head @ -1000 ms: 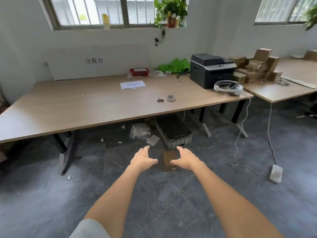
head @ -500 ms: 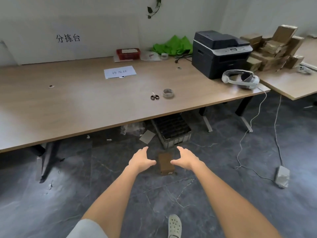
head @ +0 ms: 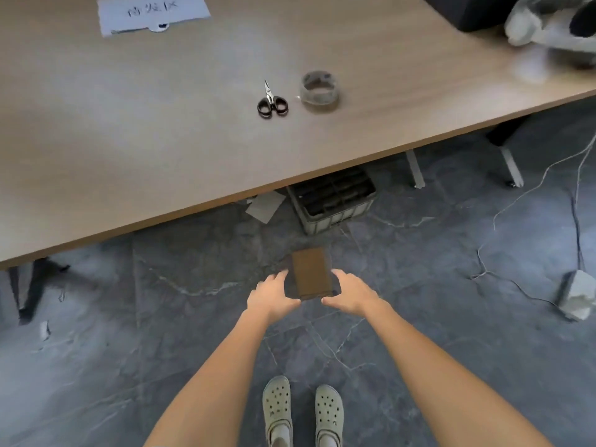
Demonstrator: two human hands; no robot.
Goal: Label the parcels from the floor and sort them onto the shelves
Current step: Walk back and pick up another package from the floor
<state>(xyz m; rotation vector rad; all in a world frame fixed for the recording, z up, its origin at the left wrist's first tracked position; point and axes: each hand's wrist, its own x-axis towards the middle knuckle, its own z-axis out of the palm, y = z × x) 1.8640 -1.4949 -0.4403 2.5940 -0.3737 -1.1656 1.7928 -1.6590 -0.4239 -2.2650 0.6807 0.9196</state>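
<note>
Nearest us: our two feet in pale clogs on the dark marbled floor. Both forearms reach forward and down. Left hand and right hand flank a small brown cardboard parcel lying flat on the floor in front of the table edge. Fingers of both hands are spread, at the parcel's near corners; we can't tell if they touch it or grip it yet. Beyond the parcel, a grey slatted crate sits half under the table, with a scrap of grey card beside it. Right side: white cable and a power brick. On the tabletop: small black-handled scissors just beside a clear tape roll. Farther back, a handwritten paper sheet and a white headset, blurred.
</note>
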